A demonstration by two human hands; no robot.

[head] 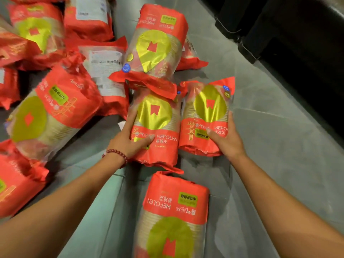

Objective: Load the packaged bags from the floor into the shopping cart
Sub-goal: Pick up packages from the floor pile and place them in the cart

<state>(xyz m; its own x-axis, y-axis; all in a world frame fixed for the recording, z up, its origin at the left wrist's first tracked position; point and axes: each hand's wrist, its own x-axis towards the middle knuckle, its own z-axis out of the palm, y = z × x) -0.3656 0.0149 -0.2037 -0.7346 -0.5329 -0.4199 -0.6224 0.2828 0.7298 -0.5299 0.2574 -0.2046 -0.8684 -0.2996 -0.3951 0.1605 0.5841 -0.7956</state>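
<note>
Grey tiled floor [270, 136], dark fixture [297, 34] at upper right. Left hand [130, 138] wrapped around centre bag [156, 127]; right hand [227, 140] wrapped around right bag [206, 118], touching alongside. Blocked ahead by upper bag [156, 47] overlapping; near bag [175, 215] below; pile of bags [55, 71] at left. Open floor at right.

Retail or stockroom setting: many identical red-and-gold plastic-wrapped retail packs [154, 125] lie in bulk on a grey tiled floor [270, 146], beside a black fixture base [279, 30].
</note>
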